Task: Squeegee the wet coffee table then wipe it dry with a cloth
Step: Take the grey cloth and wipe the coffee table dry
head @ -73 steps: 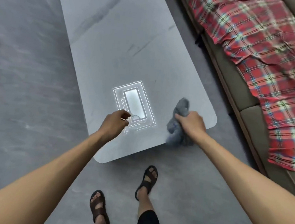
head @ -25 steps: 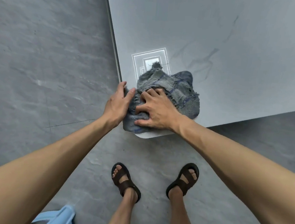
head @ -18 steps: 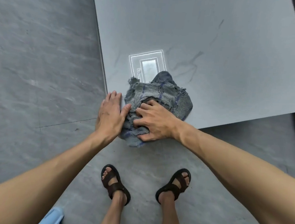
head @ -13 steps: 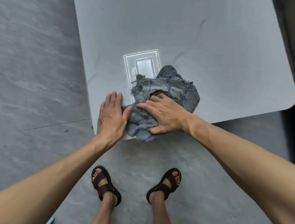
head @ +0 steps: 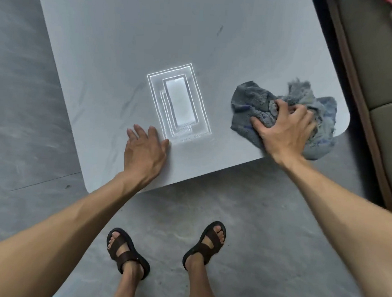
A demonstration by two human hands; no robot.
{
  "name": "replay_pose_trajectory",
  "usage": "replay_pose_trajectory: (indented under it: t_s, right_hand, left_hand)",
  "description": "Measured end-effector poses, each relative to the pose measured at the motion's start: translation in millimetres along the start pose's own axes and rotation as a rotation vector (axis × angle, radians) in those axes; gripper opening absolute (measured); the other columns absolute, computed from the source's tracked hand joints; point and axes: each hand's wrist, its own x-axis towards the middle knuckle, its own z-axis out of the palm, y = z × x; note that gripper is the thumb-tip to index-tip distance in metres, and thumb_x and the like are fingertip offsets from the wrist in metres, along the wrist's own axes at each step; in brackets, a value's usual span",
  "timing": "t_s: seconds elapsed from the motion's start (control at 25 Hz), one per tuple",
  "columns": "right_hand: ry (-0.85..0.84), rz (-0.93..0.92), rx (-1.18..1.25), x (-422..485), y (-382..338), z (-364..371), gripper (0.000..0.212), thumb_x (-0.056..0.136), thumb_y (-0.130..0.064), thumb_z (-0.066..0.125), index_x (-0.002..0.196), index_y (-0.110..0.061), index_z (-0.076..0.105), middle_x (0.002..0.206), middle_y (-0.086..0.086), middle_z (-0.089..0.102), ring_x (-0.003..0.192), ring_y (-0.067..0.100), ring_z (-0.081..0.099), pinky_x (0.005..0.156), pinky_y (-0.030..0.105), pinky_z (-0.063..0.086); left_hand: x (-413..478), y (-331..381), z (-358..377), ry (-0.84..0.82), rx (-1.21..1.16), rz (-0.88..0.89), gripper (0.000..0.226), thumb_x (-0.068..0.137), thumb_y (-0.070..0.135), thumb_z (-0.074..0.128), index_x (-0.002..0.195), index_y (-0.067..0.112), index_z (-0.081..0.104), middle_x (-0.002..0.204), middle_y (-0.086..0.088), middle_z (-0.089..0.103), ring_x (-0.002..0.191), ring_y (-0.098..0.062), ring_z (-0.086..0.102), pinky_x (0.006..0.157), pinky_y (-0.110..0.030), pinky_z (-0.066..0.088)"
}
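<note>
Cloth point(head: 252, 106), grey and crumpled, sits at the near right corner of the bench point(head: 118, 48), partly over its rounded edge. The right hand point(head: 285, 129) presses on it, fingers bunching the fabric. The left hand point(head: 144, 152) lies flat and spread on the bare bench, beside a bright rectangular reflection point(head: 178, 102).

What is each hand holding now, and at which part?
The right hand grips the cloth near its bunched middle, pressing it on the coffee table by the near right corner. The left hand holds nothing; it lies flat on the tabletop.
</note>
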Motion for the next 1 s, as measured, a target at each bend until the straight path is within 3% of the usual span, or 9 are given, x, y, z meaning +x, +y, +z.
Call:
replay_pose_trajectory:
  t_s: [0.08, 0.16, 0.28, 0.44, 0.56, 0.68, 0.84, 0.92, 1.0]
  right_hand:
    - [0.049, 0.189, 0.044, -16, -29, 2, 0.072, 0.072, -0.077, 0.045, 0.117, -0.021, 0.048, 0.109, 0.016, 0.051, 0.103, 0.032, 0.045, 0.089, 0.047, 0.034]
    - [0.049, 0.228, 0.089, -43, -69, 7, 0.068, 0.072, -0.073, 0.046, 0.112, -0.019, 0.050, 0.106, 0.016, 0.053, 0.101, 0.031, 0.046, 0.089, 0.048, 0.035]
    - [-0.054, -0.251, 0.141, -94, -114, 18, 0.068, 0.068, -0.067, 0.057, 0.117, -0.021, 0.049, 0.105, 0.012, 0.049, 0.099, 0.029, 0.044, 0.088, 0.050, 0.039]
    - [-0.184, -1.007, 0.164, -77, -84, 13, 0.080, 0.069, -0.071, 0.061, 0.131, -0.022, 0.051, 0.110, 0.007, 0.050, 0.100, 0.025, 0.042, 0.087, 0.043, 0.040]
    - [-0.182, -1.168, -0.002, -26, -34, 4, 0.074, 0.071, -0.075, 0.053, 0.131, -0.031, 0.054, 0.114, 0.007, 0.052, 0.103, 0.026, 0.044, 0.090, 0.043, 0.036]
    - [-0.061, -0.811, 0.016, 14, 28, -1, 0.070, 0.066, -0.076, 0.058, 0.123, -0.036, 0.060, 0.122, 0.015, 0.051, 0.110, 0.037, 0.046, 0.095, 0.052, 0.034]
    - [0.013, 0.003, -0.054, 51, 63, -10, 0.073, 0.065, -0.079, 0.056, 0.119, -0.031, 0.048, 0.112, 0.019, 0.048, 0.104, 0.038, 0.045, 0.088, 0.050, 0.037]
    - [0.041, 0.233, -0.020, 52, 42, -10, 0.072, 0.067, -0.076, 0.051, 0.118, -0.025, 0.046, 0.106, 0.022, 0.051, 0.100, 0.039, 0.047, 0.086, 0.050, 0.037]
    - [0.093, 0.330, 0.016, 34, 6, -4, 0.073, 0.068, -0.072, 0.048, 0.117, -0.019, 0.046, 0.104, 0.024, 0.054, 0.098, 0.039, 0.049, 0.086, 0.049, 0.037]
  left_hand:
    - [3, 4, -6, -0.024, -0.049, -0.003, 0.053, 0.100, 0.041, 0.028, 0.136, 0.002, 0.030, 0.150, -0.039, 0.017, 0.140, -0.055, 0.014, 0.110, -0.055, 0.029]
    - [6, 7, -8, -0.040, -0.079, -0.006, 0.052, 0.099, 0.039, 0.028, 0.137, 0.003, 0.024, 0.149, -0.042, 0.015, 0.139, -0.057, 0.013, 0.110, -0.056, 0.028]
    - [8, 8, -12, -0.047, -0.097, -0.018, 0.052, 0.098, 0.032, 0.030, 0.140, 0.003, 0.019, 0.147, -0.044, 0.016, 0.138, -0.059, 0.015, 0.108, -0.056, 0.029]
    - [10, 12, -18, -0.065, -0.073, -0.030, 0.040, 0.098, 0.025, 0.031, 0.132, 0.003, 0.029, 0.146, -0.044, 0.019, 0.136, -0.058, 0.019, 0.105, -0.056, 0.032]
    - [7, 16, -17, -0.068, -0.013, -0.005, 0.050, 0.099, 0.025, 0.028, 0.141, -0.001, 0.021, 0.145, -0.047, 0.017, 0.136, -0.061, 0.018, 0.106, -0.056, 0.032]
    - [6, 17, -15, -0.065, 0.013, -0.009, 0.054, 0.099, 0.023, 0.027, 0.145, -0.002, 0.015, 0.145, -0.047, 0.016, 0.136, -0.061, 0.018, 0.107, -0.055, 0.031]
    - [7, 15, -14, -0.063, 0.024, -0.022, 0.056, 0.098, 0.021, 0.029, 0.147, 0.000, 0.013, 0.146, -0.046, 0.015, 0.137, -0.060, 0.017, 0.109, -0.054, 0.031]
    - [7, 16, -14, -0.052, -0.015, -0.022, 0.054, 0.096, 0.020, 0.030, 0.146, 0.003, 0.016, 0.146, -0.044, 0.019, 0.136, -0.059, 0.021, 0.107, -0.053, 0.033]
    - [4, 7, -16, 0.024, -0.142, -0.009, 0.052, 0.092, 0.018, 0.035, 0.142, 0.009, 0.021, 0.139, -0.035, 0.038, 0.126, -0.053, 0.039, 0.094, -0.048, 0.041]
